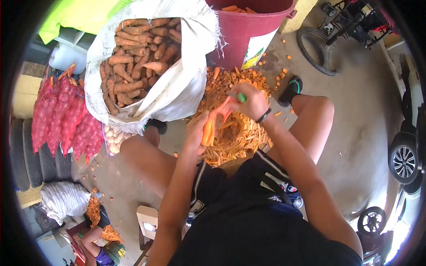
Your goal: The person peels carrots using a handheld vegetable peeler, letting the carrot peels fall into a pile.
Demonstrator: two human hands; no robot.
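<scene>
Concrete floor (355,133) bears a deep peel pile (235,137). My left hand (195,135) clasps a carrot (207,131), my right hand (254,103) grips the peeler (241,97). I judge the sack (177,88) mostly full.

Bare concrete floor (355,133); stacked tyres (26,155) left; parked car (404,160) right.

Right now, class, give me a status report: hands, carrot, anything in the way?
Left hand gripping carrot. Right hand holding peeler just above it. Peel pile underneath, nothing between the hands.
</scene>
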